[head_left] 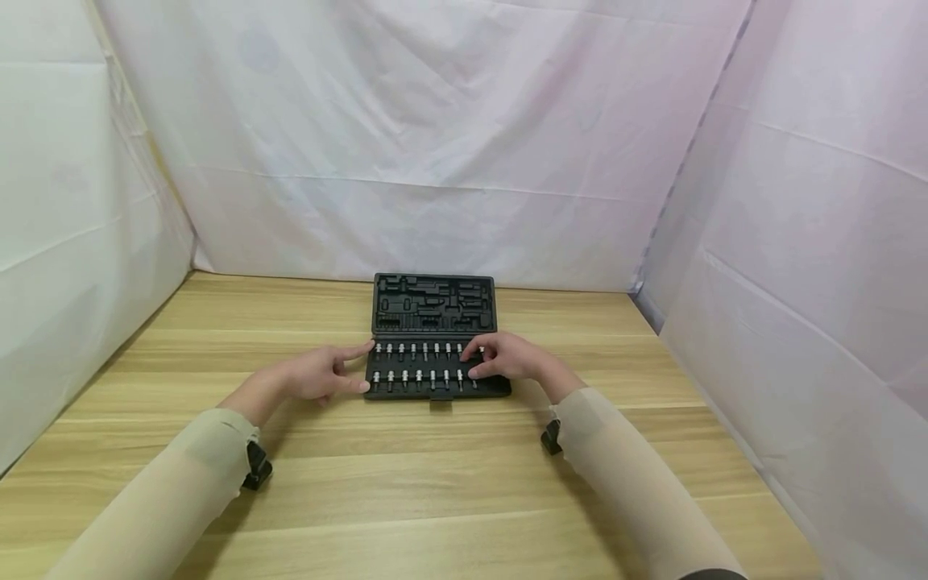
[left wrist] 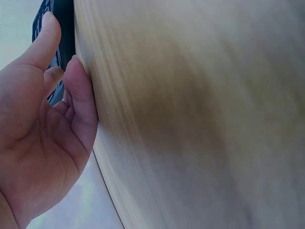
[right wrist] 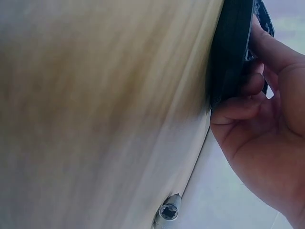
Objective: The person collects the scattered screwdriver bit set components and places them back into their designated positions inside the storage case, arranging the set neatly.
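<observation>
An open black socket case (head_left: 438,398) lies on the wooden table, with two rows of silver bit sockets (head_left: 432,379) in its lower half. At its left edge, my left hand (head_left: 319,373) is spread, index finger and thumb touching the case's rim. My right hand (head_left: 511,357) is over the right end of the rows, fingers bent. Its thumb tip covers the head of one bit socket (head_left: 474,384) in the front row; whether it pinches that one cannot be seen. In the right wrist view, the lower fingers rest against the side of the case (right wrist: 231,52).
A loose silver socket with a star-shaped opening (right wrist: 168,212) lies on the table in the right wrist view. The raised lid (head_left: 435,304) has moulded recesses. White cloth (head_left: 435,121) hangs behind the table and on both sides.
</observation>
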The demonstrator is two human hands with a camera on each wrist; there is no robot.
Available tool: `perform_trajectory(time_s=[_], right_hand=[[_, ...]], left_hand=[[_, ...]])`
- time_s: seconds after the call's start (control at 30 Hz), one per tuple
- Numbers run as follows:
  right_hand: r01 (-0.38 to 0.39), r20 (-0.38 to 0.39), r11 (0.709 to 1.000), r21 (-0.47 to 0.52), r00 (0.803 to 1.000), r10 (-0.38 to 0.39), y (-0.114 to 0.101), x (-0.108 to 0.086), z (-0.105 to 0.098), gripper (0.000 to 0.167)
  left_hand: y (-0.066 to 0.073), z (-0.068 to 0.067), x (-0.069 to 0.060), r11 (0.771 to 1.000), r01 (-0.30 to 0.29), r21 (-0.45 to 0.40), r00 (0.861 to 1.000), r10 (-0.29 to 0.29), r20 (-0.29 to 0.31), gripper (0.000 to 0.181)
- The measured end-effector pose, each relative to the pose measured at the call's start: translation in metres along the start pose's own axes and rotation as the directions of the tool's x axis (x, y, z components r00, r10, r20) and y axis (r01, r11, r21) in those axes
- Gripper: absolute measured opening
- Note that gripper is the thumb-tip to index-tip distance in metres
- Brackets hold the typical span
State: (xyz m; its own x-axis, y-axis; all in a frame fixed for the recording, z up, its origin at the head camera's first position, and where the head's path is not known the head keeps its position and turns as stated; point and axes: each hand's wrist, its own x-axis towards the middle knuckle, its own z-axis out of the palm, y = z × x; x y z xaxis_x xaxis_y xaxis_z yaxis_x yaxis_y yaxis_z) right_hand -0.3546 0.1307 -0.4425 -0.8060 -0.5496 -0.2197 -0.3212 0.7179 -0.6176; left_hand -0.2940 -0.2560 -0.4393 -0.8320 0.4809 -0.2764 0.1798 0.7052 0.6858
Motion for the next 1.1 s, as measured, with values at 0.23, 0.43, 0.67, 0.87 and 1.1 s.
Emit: perform_trajectory(time_s=[0.23, 0.43, 0.67, 0.87, 1.1], right_hand=[[0.008, 0.014, 1.000, 0.031, 1.000, -0.008, 0.005, 0.000, -0.001, 0.029], [-0.002, 0.017, 0.999, 0.046, 1.000, 0.002, 0.005, -0.001, -0.001, 0.028], [0.032, 0.022, 0.998, 0.046, 0.999, -0.033, 0.008, -0.002, -0.002, 0.029], [0.042, 0.010, 0.999, 0.034, 0.999, -0.043, 0.013, -0.004, -0.003, 0.028], [0.054, -0.024, 0.992, 0.118, 0.998, -0.051, 0.017, -0.014, -0.006, 0.029]], left_hand=[[0.000, 0.001, 0.000, 1.000, 0.007, 0.004, 1.000, -0.007, -0.002, 0.092], [-0.002, 0.001, 0.001, 1.000, 0.017, -0.005, 1.000, -0.017, 0.003, 0.093], [-0.002, 0.001, 0.001, 1.000, 0.026, -0.013, 1.000, -0.026, 0.001, 0.092], [-0.001, 0.000, 0.000, 1.000, 0.022, -0.008, 1.000, -0.022, 0.005, 0.092], [-0.003, 0.000, 0.001, 1.000, 0.029, -0.006, 1.000, -0.029, 0.001, 0.093]])
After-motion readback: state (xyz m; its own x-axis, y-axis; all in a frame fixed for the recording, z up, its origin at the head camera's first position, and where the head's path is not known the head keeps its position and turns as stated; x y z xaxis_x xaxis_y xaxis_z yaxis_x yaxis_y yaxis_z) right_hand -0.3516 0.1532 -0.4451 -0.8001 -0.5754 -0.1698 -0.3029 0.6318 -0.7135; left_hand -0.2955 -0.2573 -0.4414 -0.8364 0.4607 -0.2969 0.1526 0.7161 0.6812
